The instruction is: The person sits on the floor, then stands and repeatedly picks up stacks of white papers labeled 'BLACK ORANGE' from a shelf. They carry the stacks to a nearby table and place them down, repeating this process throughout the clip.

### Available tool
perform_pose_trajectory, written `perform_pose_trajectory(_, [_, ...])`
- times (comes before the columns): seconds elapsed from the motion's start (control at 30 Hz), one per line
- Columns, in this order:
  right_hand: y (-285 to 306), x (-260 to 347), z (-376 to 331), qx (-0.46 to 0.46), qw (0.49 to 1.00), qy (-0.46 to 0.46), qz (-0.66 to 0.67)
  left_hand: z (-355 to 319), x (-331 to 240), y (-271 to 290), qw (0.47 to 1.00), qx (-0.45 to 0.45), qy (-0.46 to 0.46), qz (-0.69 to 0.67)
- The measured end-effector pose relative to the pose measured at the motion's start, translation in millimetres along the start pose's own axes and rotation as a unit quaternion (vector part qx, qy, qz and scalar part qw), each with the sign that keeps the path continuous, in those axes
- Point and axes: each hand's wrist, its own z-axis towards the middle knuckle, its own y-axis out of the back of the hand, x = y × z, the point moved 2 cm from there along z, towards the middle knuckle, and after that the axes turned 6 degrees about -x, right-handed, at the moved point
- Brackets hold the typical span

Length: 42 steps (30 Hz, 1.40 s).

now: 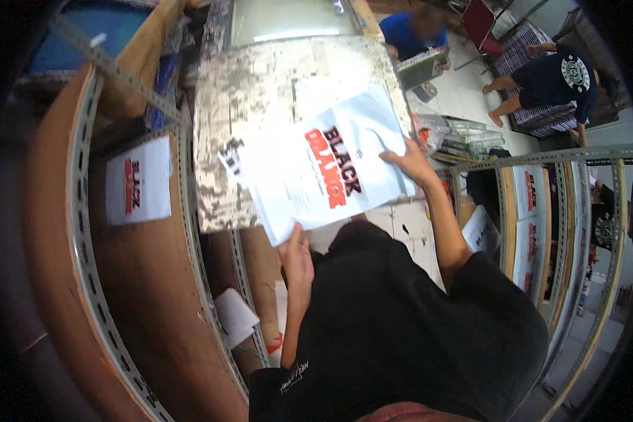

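Note:
A white plastic bag (288,172) with bold black and red print lies tilted across the near end of a stained worktable. My left hand (296,254) grips its lower left corner, with the thumb on top and the fingers underneath. On its right edge, my right hand (409,163) pinches the bag with the thumb on the upper face. The fingers of that hand pass partly out of sight beneath the edge. A small black-and-white patterned piece (229,163) shows beside the bag's left side.
The paint-marked worktable (243,84) carries a pale framed panel (295,21) at its far end. Metal-framed shelves flank me, holding printed bag stacks (139,181) on the left and more bags (529,193) on the right. Two people (415,32) are beyond the table.

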Motion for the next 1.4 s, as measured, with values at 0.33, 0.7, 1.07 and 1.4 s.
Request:
perform_pose_trajectory(0.33, [64,-79,89,-0.196,0.95,0.222,-0.1,30,92,7,0.969,-0.121,0.053,0.207])
perform_pose_trajectory(0.7, [74,-176,-6,-0.277,0.956,-0.096,0.027,25,69,6,0.874,-0.273,0.016,0.402])
perform_pose_trajectory(1.07, [73,-170,16,-0.296,0.953,-0.069,0.014,40,49,-24,0.759,-0.37,0.018,0.535])
perform_pose_trajectory(1.4, [87,-130,15,-0.263,0.959,-0.073,-0.081,35,36,-25,0.759,-0.302,0.028,0.576])
